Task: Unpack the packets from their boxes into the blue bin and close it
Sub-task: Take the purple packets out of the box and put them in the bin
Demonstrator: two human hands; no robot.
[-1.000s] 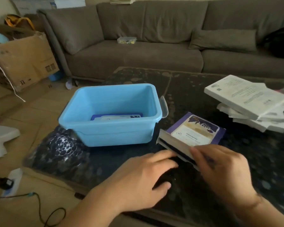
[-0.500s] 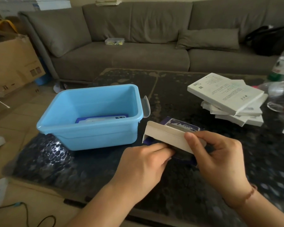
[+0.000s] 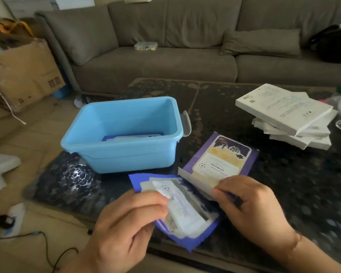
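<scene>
Two hands work over a dark table (image 3: 283,194), seen from the head camera. Left hand (image 3: 126,219) pinches a fan of blue-edged packets (image 3: 185,209) half out of a purple box (image 3: 222,160). Right hand (image 3: 250,205) grips the box's open flap. Just behind stands the blue bin (image 3: 124,154), lidless, with one packet inside. White boxes (image 3: 285,117) are stacked to the right.

- I see the bin (image 3: 124,134) at the table's (image 3: 283,184) left edge, one packet (image 3: 133,137) in it.
- Stacked boxes (image 3: 287,117): right edge.
- Opened box (image 3: 220,160): front edge, between them.
</scene>
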